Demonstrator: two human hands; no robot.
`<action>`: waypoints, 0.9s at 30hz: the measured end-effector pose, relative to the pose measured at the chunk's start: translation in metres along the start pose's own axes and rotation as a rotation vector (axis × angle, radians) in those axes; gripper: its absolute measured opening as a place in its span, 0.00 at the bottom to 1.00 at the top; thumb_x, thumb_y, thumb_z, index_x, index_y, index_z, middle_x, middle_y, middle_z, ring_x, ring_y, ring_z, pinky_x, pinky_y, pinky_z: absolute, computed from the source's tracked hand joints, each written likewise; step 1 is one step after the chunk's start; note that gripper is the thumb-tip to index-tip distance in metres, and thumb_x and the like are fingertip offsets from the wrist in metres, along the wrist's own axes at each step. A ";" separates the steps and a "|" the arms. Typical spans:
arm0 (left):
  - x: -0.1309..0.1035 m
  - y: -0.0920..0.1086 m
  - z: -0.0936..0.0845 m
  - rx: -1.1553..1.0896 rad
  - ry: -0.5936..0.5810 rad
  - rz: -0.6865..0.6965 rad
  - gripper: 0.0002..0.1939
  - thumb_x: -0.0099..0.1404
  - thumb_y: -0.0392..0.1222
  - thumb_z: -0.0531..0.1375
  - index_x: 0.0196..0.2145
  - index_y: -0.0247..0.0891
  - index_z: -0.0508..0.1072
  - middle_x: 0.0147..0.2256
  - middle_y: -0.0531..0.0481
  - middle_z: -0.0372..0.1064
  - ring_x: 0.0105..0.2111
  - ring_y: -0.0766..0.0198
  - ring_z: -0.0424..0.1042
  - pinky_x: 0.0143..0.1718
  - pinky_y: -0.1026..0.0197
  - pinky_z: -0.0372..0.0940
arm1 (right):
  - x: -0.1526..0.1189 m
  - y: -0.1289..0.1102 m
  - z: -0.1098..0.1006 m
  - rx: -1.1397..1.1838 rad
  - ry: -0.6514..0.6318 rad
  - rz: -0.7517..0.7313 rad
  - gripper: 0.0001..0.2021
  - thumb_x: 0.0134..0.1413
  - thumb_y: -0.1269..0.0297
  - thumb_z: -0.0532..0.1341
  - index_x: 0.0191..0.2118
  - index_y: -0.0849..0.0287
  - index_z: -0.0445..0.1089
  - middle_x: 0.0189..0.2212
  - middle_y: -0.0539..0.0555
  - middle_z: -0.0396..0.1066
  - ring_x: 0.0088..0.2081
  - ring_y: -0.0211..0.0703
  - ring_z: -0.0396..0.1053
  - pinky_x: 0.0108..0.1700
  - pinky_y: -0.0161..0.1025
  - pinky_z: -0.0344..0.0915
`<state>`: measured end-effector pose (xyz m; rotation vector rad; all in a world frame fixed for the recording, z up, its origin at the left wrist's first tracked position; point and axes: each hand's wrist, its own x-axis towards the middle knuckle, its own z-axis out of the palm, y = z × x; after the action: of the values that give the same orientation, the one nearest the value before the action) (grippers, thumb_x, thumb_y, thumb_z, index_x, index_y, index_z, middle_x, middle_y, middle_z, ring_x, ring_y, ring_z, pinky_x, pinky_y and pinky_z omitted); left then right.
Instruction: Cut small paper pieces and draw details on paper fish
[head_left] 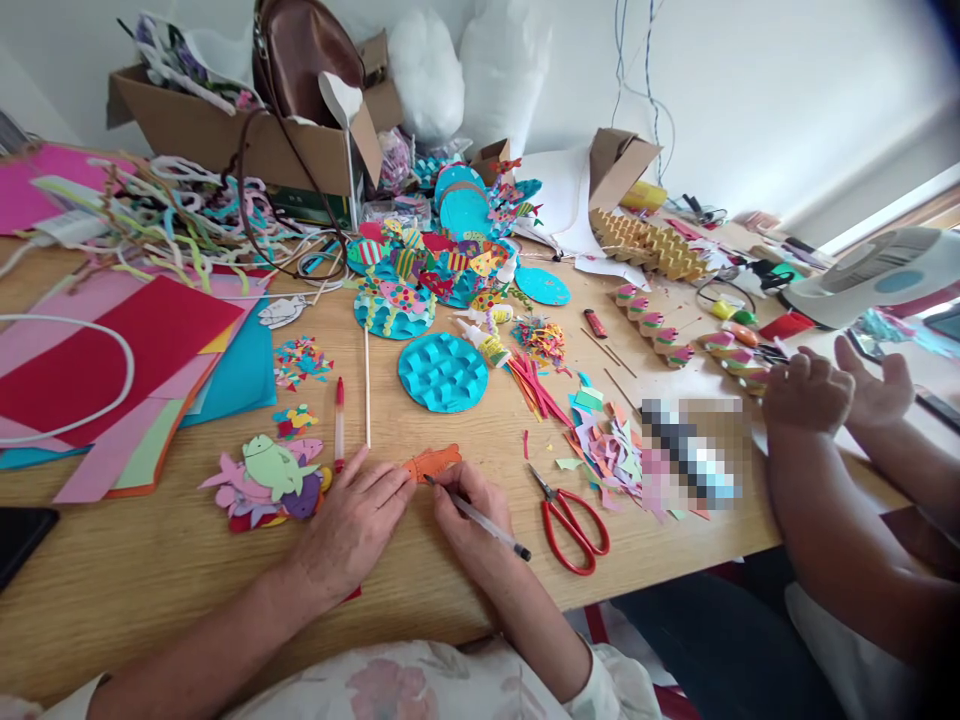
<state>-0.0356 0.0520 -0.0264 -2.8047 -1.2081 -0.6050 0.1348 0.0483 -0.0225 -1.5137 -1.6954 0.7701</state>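
Note:
An orange paper fish point(436, 462) lies flat on the wooden table in front of me. My left hand point(349, 530) rests on the table with fingers stretched out, the fingertips pressing the left end of the fish. A pen point(480, 519) with a clear barrel and black end is pinched in my right hand point(476, 512), its tip touching the fish, which bears dark drawn lines. Beside my left hand is a pile of cut paper fish point(274, 470), a light green one on top. Red-handled scissors point(570, 520) lie with blades slightly apart, right of my right hand.
A red pen point(339, 425) and a wooden stick point(367, 385) lie beyond my left hand. Further back are a blue woven paper disc point(442, 372) and glue bottles point(487, 345). Paper scraps point(611, 450) spread rightward. Another person's hands point(814, 390) are at the right; coloured sheets point(127, 350) at left.

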 end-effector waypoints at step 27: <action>0.000 0.001 0.002 -0.004 0.048 0.003 0.15 0.66 0.31 0.47 0.42 0.36 0.72 0.39 0.47 0.74 0.41 0.59 0.70 0.54 0.42 0.56 | -0.002 0.005 0.002 -0.040 0.017 -0.055 0.04 0.48 0.69 0.54 0.25 0.56 0.61 0.17 0.45 0.61 0.19 0.35 0.59 0.24 0.32 0.57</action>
<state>-0.0337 0.0514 -0.0283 -2.7776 -1.1957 -0.6708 0.1362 0.0473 -0.0276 -1.4900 -1.7419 0.6958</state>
